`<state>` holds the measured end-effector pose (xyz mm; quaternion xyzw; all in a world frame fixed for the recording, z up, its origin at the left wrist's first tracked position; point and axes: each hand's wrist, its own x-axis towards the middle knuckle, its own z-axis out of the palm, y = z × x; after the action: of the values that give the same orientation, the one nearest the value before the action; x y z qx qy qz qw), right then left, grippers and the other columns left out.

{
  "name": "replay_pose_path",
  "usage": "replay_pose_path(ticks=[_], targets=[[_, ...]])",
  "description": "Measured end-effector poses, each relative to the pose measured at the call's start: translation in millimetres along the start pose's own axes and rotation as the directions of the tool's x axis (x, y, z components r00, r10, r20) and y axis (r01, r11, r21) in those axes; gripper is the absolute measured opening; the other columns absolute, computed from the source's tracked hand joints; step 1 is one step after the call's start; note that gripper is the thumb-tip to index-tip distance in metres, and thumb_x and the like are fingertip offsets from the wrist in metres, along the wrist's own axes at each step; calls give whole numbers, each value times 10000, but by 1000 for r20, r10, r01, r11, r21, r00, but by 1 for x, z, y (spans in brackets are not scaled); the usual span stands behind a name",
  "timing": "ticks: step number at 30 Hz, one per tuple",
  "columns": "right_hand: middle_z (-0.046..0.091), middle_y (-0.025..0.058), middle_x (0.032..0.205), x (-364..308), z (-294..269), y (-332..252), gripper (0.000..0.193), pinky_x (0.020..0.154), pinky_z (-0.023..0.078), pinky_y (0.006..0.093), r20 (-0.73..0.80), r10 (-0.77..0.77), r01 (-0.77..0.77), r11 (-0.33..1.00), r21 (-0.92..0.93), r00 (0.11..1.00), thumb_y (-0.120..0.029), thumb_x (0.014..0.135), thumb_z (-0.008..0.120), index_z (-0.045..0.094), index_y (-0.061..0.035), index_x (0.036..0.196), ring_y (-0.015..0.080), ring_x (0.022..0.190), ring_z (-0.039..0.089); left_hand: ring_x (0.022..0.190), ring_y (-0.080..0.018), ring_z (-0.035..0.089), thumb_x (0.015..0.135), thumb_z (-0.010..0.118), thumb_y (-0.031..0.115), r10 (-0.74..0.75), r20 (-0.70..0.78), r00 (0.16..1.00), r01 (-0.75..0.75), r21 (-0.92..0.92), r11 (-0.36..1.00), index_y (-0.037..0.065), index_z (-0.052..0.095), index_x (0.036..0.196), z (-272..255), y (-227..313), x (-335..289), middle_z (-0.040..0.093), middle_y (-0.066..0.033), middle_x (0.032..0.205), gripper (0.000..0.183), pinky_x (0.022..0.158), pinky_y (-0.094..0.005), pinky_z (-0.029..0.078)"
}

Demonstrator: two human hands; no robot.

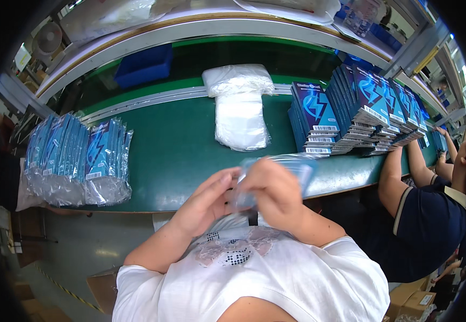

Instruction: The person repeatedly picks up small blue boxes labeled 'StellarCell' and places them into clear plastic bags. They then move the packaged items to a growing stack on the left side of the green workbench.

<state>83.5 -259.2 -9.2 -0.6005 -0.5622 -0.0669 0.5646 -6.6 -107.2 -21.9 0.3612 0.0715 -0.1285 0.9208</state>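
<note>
In front of my chest, a flat blue box in a clear plastic bag (304,169) is smeared by motion. My right hand (273,185) is closed on it, fingers curled over the plastic. Just left of it, my left hand (207,202) has its palm turned inward and its fingers apart, close to the loose end of the bag; whether it touches the plastic is hard to make out. Beyond both hands, a pile of clear plastic bags (239,121) lies on the green table, with a folded bundle (238,79) across its far end.
Bagged blue boxes (77,153) stand in rows at the left. Stacks of unbagged blue boxes (351,110) fill the right side, beside a co-worker (426,214) whose arms reach onto the table. A blue bin (144,65) sits under the shelf (190,27) at the back.
</note>
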Motion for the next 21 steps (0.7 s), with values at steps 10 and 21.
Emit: replay_pose_path(ticks=[10,21], targets=[[587,142,965,6,18,4,355,728,490,357,273,107,-165,966,199,956,-63,788,618,568,-5,1135,281,830,591,1041,-209,581,756,486,-64,833,-341,435,-629,547,552,-30,425,1302,-46,67,-35,547,-138,1196,551,885,-332,488],[634,104,866,25,-51,27,132,672,477,280,-41,138,-144,958,-249,990,-46,823,606,653,13,932,200,748,611,1349,-379,260,828,602,152,920,136,368,618,703,-351,57,464,1312,-106,104,-66,416,-162,1385,512,1107,-467,185]])
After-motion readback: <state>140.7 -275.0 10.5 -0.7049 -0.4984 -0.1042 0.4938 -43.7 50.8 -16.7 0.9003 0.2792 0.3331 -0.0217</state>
